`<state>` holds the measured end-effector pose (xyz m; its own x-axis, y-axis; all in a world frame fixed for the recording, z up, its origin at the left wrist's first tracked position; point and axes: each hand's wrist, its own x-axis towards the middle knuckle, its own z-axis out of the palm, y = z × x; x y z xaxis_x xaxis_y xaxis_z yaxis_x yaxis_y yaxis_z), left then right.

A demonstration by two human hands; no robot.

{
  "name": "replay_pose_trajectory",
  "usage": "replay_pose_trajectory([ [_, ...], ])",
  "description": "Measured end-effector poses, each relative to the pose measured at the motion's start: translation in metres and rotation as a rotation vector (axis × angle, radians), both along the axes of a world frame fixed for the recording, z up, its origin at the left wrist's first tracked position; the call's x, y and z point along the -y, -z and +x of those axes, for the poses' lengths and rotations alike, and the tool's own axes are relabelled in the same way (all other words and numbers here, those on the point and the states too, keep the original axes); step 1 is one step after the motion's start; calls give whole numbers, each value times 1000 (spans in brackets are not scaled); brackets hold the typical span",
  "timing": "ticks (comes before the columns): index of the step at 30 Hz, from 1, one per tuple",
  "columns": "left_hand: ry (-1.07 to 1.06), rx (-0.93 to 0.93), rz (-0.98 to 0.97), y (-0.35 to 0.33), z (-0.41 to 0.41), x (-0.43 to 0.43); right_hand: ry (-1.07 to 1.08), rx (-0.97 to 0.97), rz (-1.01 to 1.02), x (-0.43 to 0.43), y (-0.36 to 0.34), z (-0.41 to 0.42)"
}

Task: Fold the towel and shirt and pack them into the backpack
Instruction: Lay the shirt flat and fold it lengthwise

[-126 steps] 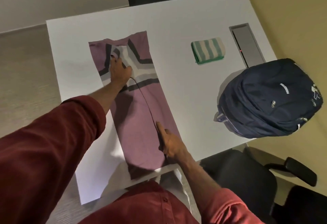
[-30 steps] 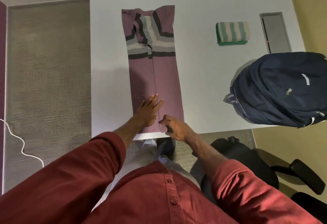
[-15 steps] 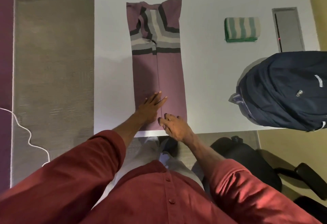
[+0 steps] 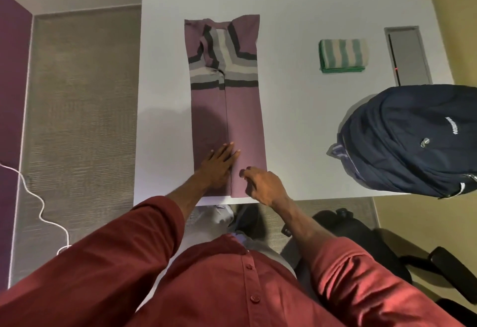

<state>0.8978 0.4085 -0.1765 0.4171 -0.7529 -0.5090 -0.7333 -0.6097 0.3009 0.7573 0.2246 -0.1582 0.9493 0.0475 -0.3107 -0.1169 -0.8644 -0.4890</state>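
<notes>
- Left hand (image 4: 219, 164): laid flat, fingers straight and together, palm down on the near end of the shirt; it holds nothing; the fingertips reach the centre line where the two folded-in sides meet.
- Right hand (image 4: 265, 184): just beside the left hand, over the shirt's near right portion; fingers curled, thumb tip close to the cloth; I cannot tell whether any fabric is pinched.
- Mauve shirt with grey, black and white chest stripes (image 4: 245, 109): lies on the white counter (image 4: 296, 11) folded lengthwise into a long narrow strip; it runs straight away from both hands, striped end farthest off; near hem under the hands, at the counter's near edge.
- Folded green-and-white striped towel (image 4: 343, 54): well apart from the hands, beyond and to the right of the right hand; not touching the shirt.
- Navy blue fabric backpack (image 4: 413, 138): to the right of the right hand, resting on the counter's right side and overhanging its edge; apart from the towel and shirt; I cannot tell whether it is zipped.
- Grey recessed panel (image 4: 407, 55): set in the counter just right of the towel, beyond the backpack.
- Black office chair (image 4: 361, 236): on the floor below and right of the right hand.
</notes>
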Motion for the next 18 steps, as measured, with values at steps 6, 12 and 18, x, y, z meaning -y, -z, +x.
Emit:
replay_pose_trajectory([
  [6,-20,65,-125,2,16,12,33,140,-62,15,7,35],
  [12,-48,175,-221,-4,86,42,105,106,-104,40,5,96],
  [18,-49,228,-246,-14,156,65,171,54,-166,69,1,168],
])
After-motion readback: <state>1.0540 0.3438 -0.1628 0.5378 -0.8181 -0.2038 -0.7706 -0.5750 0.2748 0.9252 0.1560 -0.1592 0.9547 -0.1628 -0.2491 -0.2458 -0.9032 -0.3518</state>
